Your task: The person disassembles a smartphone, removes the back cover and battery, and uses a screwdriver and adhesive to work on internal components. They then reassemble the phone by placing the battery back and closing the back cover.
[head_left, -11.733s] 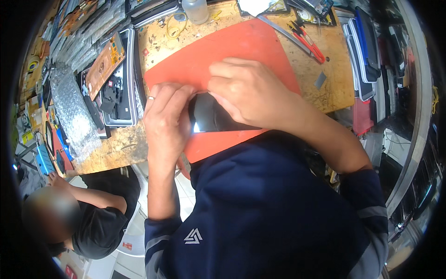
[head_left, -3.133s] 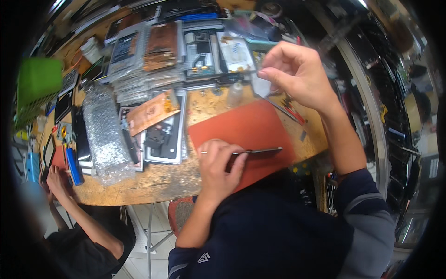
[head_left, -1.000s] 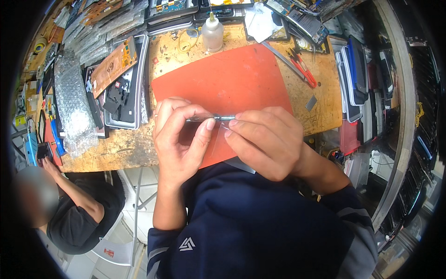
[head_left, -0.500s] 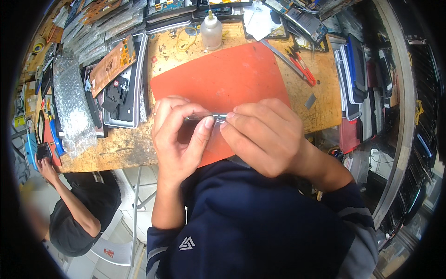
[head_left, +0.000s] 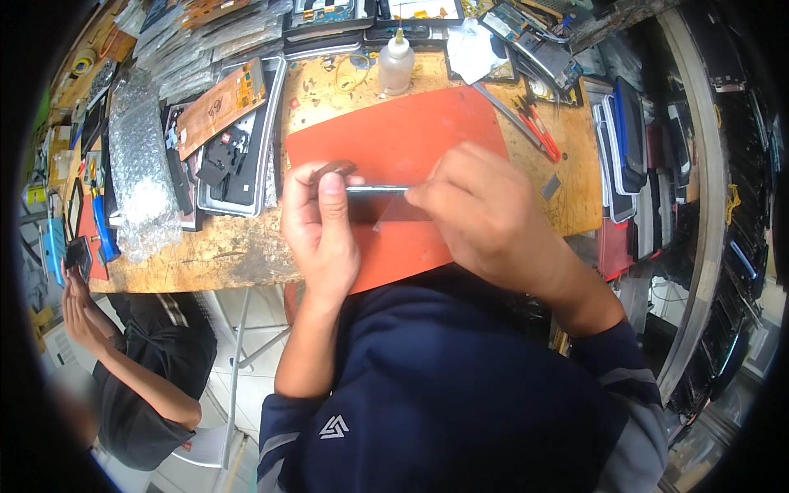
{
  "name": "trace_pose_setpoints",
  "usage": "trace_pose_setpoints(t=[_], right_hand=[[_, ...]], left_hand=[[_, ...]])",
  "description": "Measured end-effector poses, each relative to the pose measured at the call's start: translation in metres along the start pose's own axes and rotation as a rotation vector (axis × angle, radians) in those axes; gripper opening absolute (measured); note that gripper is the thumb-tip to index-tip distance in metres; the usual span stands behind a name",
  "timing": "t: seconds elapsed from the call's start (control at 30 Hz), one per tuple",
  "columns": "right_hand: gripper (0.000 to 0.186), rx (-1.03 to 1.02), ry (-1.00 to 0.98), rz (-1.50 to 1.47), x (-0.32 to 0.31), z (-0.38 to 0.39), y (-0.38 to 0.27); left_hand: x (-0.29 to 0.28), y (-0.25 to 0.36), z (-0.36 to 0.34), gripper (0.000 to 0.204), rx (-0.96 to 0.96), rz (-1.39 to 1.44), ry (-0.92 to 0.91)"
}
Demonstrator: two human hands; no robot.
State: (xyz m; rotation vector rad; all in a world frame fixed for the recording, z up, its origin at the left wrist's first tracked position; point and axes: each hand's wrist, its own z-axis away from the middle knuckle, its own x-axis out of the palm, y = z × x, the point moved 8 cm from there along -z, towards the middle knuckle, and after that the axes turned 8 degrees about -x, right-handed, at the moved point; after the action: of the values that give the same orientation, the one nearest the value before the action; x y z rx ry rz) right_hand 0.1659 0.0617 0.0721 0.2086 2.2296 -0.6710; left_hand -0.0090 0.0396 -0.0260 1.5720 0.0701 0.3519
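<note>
The left hand (head_left: pixel 319 226) is turned thumb up, pinching the near end of a thin flat panel (head_left: pixel 378 189) between thumb and curled fingers. The panel, seen edge-on, runs from that grip toward 3 o'clock above the orange mat (head_left: pixel 394 131). At its far end the right hand (head_left: pixel 485 214) bends knuckles-up, fingertips drawn together; whether they grip panel or clear film (head_left: pixel 389 215), toward their 8 o'clock, I cannot tell.
</note>
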Motion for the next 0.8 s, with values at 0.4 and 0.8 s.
trace_pose_setpoints(t=[0.4,0.8], right_hand=[[0.008,0.051,-0.201,-0.078,0.007,-0.021,0.031],[0.006,0.084,-0.133,-0.214,0.039,-0.037,0.035]], left_hand=[[-0.006,-0.010,-0.013,0.023,-0.094,0.033,0.137],[-0.004,-0.009,-0.019,0.022,-0.022,-0.149,0.148]])
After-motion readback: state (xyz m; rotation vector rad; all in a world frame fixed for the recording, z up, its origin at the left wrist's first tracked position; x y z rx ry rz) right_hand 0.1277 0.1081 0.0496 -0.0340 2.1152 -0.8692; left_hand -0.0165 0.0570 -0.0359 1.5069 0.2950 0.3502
